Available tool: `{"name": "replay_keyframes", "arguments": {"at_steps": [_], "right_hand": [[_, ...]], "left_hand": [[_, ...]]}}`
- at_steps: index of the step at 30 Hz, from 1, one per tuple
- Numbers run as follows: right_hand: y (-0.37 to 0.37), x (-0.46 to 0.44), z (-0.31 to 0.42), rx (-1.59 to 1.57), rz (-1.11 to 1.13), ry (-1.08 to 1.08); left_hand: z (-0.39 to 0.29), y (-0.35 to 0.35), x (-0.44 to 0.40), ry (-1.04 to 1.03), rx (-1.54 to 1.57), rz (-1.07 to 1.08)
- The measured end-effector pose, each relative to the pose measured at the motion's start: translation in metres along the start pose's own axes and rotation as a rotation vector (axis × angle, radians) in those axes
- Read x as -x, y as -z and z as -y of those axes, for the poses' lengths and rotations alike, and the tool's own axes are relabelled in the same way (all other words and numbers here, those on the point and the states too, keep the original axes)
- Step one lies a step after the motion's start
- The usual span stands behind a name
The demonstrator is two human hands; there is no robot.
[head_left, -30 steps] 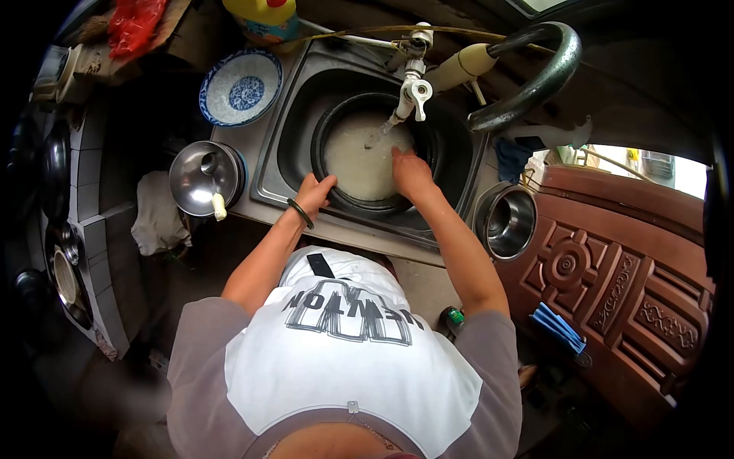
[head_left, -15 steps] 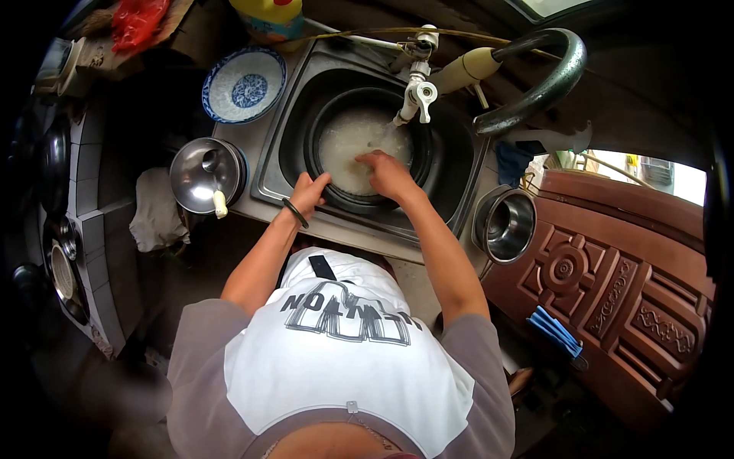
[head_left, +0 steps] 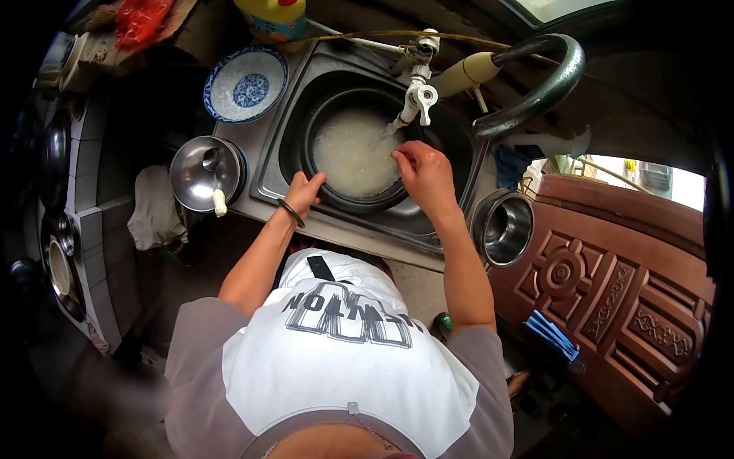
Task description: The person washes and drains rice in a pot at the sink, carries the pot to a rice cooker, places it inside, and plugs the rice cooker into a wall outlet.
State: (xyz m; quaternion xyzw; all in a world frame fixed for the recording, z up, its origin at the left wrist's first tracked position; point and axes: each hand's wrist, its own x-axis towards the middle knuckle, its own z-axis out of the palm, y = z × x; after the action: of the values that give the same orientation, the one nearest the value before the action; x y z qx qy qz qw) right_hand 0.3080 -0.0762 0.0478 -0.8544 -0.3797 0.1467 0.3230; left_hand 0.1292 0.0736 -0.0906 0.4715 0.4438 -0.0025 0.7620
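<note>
A dark round pot (head_left: 312, 136) stands in the sink (head_left: 267, 172), with cloudy whitish water (head_left: 355, 153) in it. Its lower left rim is gripped by my left hand (head_left: 304, 191), thumb on top and fingers curled underneath. My right hand (head_left: 428, 174) is over the pot's right rim, out of the water, with thumb and fingertips pinched together. Whether anything small is between those fingertips cannot be seen. Water runs from the white tap (head_left: 420, 96) into the pot, near my right hand.
Left of the sink are a blue-and-white plate (head_left: 248, 90) and a steel bowl (head_left: 200, 177) with a ladle in it. A steel pot (head_left: 505, 229) stands at the right by a brown carved panel (head_left: 604, 298). A thick curved pipe (head_left: 562, 84) arches over the sink's right side.
My right hand has lifted out of the cloudy water and moved right, its pointing finger now drawn into a pinch. My left hand stays at the rim; the pot has shifted slightly.
</note>
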Motion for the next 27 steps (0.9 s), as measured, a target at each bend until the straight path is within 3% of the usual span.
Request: {"name": "replay_keyframes", "arguments": {"at_steps": [5, 11, 27], "right_hand": [[0.039, -0.004, 0.033, -0.058, -0.338, 0.229], [0.061, -0.023, 0.046, 0.289, -0.221, 0.47], [0.075, -0.037, 0.05, 0.356, -0.153, 0.512]], "left_hand": [[0.0, 0.001, 0.002, 0.013, 0.016, -0.062], [0.004, 0.007, -0.001, 0.013, 0.043, 0.074], [-0.013, 0.002, 0.018, -0.039, 0.046, 0.046]]}}
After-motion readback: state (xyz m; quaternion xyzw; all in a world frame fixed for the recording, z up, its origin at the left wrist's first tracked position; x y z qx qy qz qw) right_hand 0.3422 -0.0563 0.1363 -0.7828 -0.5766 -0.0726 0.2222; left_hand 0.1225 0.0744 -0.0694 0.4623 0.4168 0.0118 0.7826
